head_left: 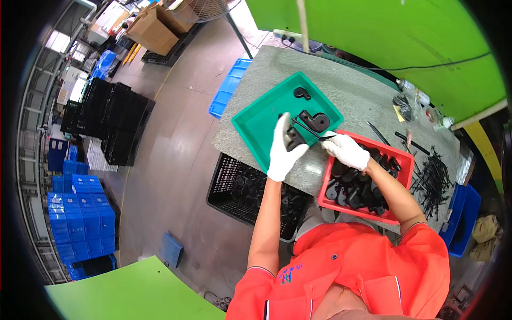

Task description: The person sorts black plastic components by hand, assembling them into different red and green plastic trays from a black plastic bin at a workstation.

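Both gloved: left hand (282,152) clasping a black plastic part (295,137), right hand (346,151) pinching a thin cable tie (309,129) (glossy black).

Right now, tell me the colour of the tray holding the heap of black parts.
Red tray, head view.

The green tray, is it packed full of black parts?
No, the green tray holds only a couple of black parts, and most of its floor is bare.
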Available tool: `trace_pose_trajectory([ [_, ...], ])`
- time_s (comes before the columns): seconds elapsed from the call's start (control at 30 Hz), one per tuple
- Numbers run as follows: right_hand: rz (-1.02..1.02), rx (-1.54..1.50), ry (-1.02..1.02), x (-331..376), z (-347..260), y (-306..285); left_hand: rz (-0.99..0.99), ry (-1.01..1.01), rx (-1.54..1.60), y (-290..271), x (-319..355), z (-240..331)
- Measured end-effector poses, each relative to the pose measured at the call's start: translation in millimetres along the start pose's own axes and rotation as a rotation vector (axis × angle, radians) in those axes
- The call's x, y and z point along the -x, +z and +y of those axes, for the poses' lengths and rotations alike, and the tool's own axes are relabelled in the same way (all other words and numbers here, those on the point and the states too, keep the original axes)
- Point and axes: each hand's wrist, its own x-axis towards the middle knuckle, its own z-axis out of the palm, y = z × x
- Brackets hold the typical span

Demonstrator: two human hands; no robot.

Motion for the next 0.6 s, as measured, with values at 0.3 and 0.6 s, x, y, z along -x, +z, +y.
trace_pose_trajectory([
  [0.3,-0.026,-0.595,0.231,119,60,-51,-0.292,-0.232,0.833,153,17,-28],
  [0.6,0.278,0.484,0.231,190,82,-73,-0.112,-0.114,-0.916,193,36,-48],
])
